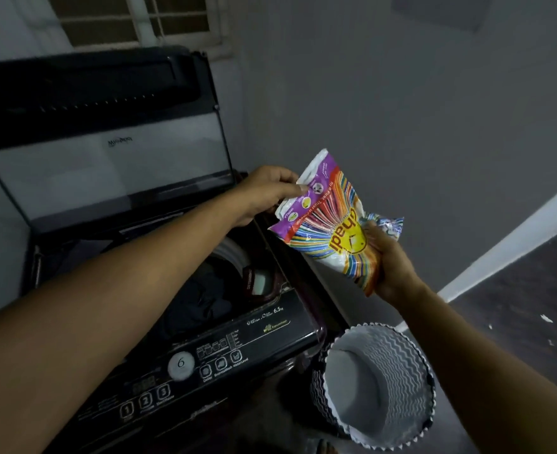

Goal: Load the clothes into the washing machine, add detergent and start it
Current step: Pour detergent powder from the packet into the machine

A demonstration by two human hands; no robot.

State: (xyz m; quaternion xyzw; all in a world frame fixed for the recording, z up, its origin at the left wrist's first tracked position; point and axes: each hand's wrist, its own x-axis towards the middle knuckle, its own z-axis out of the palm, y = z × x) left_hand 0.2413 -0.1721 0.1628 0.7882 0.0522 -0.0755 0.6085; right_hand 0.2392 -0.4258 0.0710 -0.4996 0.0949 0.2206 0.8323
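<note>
A colourful detergent packet (331, 221) is held tilted above the right edge of the black top-loading washing machine (185, 365). My right hand (390, 260) grips its lower end. My left hand (267, 194) pinches its upper purple corner. The machine's lid (106, 158) stands raised. Dark clothes (201, 303) lie inside the drum, and a small compartment (259, 281) shows at the drum's right rim. The control panel with numbered buttons (146, 401) faces me at the front.
A laundry basket (392, 365) with a zigzag pattern and pale lining stands on the floor right of the machine, nothing visible in it. A grey wall rises behind. A window with bars (139, 18) is at the top left. Dark floor lies at the right.
</note>
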